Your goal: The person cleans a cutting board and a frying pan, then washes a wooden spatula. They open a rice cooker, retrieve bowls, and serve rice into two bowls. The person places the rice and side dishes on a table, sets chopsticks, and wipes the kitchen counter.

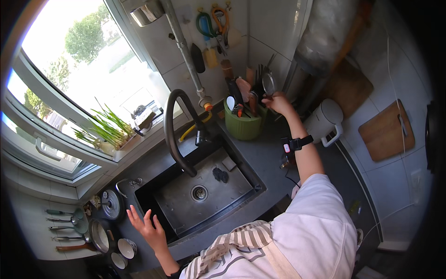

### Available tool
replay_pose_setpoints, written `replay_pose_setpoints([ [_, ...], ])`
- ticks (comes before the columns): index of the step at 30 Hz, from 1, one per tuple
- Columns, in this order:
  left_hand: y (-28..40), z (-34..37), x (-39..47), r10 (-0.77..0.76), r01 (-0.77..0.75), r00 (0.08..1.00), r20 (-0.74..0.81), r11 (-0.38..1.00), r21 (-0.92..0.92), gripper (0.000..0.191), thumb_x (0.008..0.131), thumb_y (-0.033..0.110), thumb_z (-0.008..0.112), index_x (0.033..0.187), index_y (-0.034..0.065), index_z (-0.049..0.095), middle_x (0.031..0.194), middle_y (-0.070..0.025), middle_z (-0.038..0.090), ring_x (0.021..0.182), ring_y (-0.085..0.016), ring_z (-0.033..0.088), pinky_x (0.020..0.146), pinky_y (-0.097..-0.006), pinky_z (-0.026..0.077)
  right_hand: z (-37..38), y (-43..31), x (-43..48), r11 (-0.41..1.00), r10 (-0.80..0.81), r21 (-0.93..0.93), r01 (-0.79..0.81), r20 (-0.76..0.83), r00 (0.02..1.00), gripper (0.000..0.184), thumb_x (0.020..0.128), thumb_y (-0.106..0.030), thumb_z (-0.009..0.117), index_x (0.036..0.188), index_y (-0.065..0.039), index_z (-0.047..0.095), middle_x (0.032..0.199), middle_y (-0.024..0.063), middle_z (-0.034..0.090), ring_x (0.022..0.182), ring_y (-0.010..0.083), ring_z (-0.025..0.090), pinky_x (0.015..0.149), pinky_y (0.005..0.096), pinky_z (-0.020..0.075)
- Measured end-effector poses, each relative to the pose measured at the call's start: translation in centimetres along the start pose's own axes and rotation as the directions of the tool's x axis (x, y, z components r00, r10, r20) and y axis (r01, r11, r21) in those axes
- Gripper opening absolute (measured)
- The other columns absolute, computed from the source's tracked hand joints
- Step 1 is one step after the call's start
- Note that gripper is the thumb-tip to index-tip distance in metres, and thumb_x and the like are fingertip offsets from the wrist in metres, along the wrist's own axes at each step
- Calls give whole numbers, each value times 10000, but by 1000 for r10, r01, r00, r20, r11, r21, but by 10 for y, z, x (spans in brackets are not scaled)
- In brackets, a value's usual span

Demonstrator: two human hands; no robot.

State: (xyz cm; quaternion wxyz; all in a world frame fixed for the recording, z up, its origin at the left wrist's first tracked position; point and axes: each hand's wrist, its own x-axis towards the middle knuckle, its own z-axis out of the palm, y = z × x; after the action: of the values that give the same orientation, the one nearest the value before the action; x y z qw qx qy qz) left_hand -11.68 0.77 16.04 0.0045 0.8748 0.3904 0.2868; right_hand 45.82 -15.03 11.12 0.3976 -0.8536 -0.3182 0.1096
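Note:
My right hand (277,103) reaches to the green utensil holder (244,124) in the back corner of the counter. Its fingers close around the lower part of a small round mesh strainer (268,83), whose handle is mostly hidden. Packed beside it in the holder are a white spoon (230,103), dark chopsticks and several other handles. My left hand (148,226) hovers by the near left corner of the dark sink (174,205), fingers spread and holding nothing. A dark scouring pad (220,175) and a pale block-like sponge (229,163) lie in the basin.
A black gooseneck faucet (169,129) arches over the sink. To the left stand a pot (101,235), a lid (112,205) and two bowls (127,248). A white kettle (325,117) sits beyond my right forearm. Scissors (220,21) hang above; green sprouts (111,127) line the windowsill.

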Motion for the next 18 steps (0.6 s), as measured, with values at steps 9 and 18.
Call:
replay_pose_setpoints([
  [9,-1,-5,-5,-12,12,1000,12,1000,6,175,806,4,621,976,36,598,1458,-191,345,1385,-380,236,1084,-458,268,-83,-96,-10,980,3,197,10,-69,998,205,841,-198,625,928,-18,671,759,117,685,578,190,657,549,302,525],
  [18,14,-21,-7,-80,82,996,-46,996,36,156,810,-6,619,964,17,606,1457,-181,343,1372,-405,251,1078,-496,277,-61,-185,222,927,-10,-374,6,-8,1000,299,870,-187,583,1111,-19,637,815,150,688,658,247,675,657,383,533],
])
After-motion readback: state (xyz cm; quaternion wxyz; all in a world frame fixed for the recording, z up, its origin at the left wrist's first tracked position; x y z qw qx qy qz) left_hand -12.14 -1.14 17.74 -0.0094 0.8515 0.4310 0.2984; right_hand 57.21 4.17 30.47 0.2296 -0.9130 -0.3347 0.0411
